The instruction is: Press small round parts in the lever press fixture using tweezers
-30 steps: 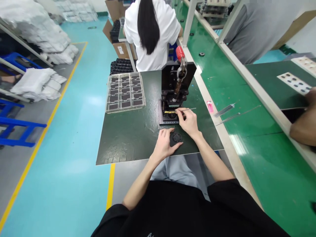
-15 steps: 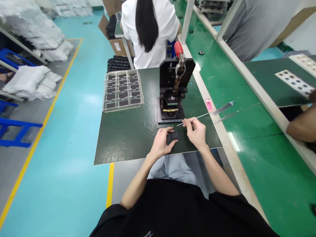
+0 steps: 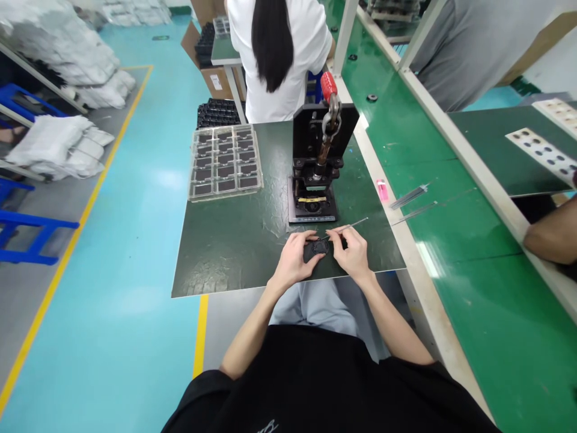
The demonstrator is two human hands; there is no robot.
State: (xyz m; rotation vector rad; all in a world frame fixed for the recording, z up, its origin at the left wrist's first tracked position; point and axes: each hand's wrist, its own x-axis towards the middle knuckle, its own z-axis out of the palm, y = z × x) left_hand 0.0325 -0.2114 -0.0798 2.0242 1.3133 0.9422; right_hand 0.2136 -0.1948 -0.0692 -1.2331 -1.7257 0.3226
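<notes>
Near bench [image 3: 234, 246] edge: black part [image 3: 319, 247], dark all over, rounded outline, circular detail on its upward face; finer markings too small to read. Left hand [image 3: 294, 257] clamped on it, thumb and fingers at opposite sides. Right hand [image 3: 352, 252], just beside, pinches thin pale rod [image 3: 359, 223], tip at part's upper edge; contact cannot be told. Beyond: black press [image 3: 325, 138], red-handled, yellow strip [image 3: 312, 199] across its base. Left of press: clear compartmented tray [image 3: 225, 162], dark pieces inside.

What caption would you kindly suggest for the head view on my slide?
Left hand holds a black part, right hand a thin rod, near a red-handled press.
</notes>
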